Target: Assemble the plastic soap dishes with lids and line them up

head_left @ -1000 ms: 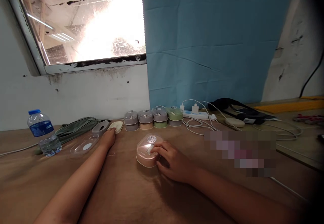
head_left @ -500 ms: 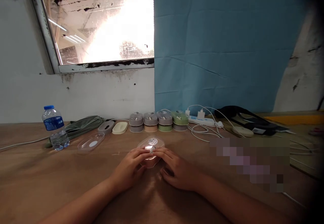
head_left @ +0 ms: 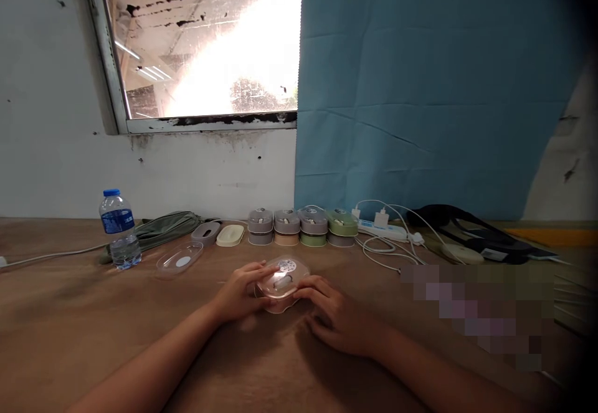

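Observation:
A small pink plastic box with a clear domed lid (head_left: 283, 283) sits on the brown table in front of me. A round patterned sticker is on the lid, with a pale clip-like piece near it. My left hand (head_left: 243, 294) grips the box's left side, its fingers over the lid and its thumb at the near edge. Against the right edge of the lid rest the curled fingertips of my right hand (head_left: 334, 316), its thumb lower and apart from the box.
Several two-layer boxes (head_left: 301, 231) stand in a row behind. To the left are a clear tray (head_left: 180, 258), a cream lid (head_left: 230, 235), a grey lid (head_left: 205, 233), a grey-green pouch (head_left: 168, 227) and a water bottle (head_left: 119, 229). A power strip (head_left: 383, 230) with cables lies right.
My hands have parted from over the lid's middle to the box's two sides, uncovering the clip-like piece. The whole view has shifted, so the scene sits further right.

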Motion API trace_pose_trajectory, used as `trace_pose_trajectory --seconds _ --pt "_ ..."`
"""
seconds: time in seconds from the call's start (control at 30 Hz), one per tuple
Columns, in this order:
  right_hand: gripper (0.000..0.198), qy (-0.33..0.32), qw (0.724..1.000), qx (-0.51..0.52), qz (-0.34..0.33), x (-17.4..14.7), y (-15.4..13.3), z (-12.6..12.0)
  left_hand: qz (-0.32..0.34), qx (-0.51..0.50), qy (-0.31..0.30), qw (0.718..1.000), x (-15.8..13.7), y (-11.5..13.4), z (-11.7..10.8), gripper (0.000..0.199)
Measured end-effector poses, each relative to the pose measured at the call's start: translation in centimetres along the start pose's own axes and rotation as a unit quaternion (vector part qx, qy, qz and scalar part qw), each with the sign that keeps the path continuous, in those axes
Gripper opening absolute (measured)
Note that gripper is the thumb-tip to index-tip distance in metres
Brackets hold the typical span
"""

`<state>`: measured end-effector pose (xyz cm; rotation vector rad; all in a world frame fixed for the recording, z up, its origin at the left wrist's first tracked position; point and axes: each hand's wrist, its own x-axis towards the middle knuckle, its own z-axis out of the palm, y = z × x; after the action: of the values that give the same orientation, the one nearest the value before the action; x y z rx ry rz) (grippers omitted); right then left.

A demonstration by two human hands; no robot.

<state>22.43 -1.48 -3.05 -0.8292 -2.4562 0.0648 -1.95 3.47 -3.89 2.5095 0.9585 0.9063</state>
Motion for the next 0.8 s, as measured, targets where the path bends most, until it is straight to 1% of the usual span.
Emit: trace_pose_trajectory --seconds 0.13,0.2,0.27,0.4,0.53,0.7,0.8 --pt "0.04 0.012 1.0 -0.013 -0.011 0.1 -0.2 -0.1 0.0 -0.027 0.045 0.999 -0.2 0.2 -0.5 0.054" --pt "0.039 0.012 1.0 -0.026 -0.013 0.0 -0.3 -0.1 -0.008 -0.068 0.075 0.995 -0.4 0.3 -0.8 0.051" --pt "0.04 0.007 0.999 -0.04 -0.015 0.0 -0.3 -0.1 -0.025 -0.118 0.091 0.989 -0.4 0.1 -1.0 0.049" --pt "0.047 0.015 0.998 -0.063 -0.024 -0.2 -0.2 0.0 -0.055 -0.203 0.079 0.974 -0.5 -0.5 -1.1 0.053" --pt "0.052 0.024 0.996 -0.075 -0.039 -0.3 0.0 0.1 -0.056 -0.236 0.063 0.968 -0.5 -0.8 -1.1 0.052" --pt "0.049 0.032 0.995 -0.08 -0.041 -0.3 0.0 0.3 -0.066 -0.262 0.083 0.959 -0.4 -1.1 -0.8 0.044" --pt "0.048 0.008 0.996 -0.077 -0.047 -0.3 0.0 0.3 -0.096 -0.273 0.105 0.951 -0.2 -1.2 -0.7 0.038"
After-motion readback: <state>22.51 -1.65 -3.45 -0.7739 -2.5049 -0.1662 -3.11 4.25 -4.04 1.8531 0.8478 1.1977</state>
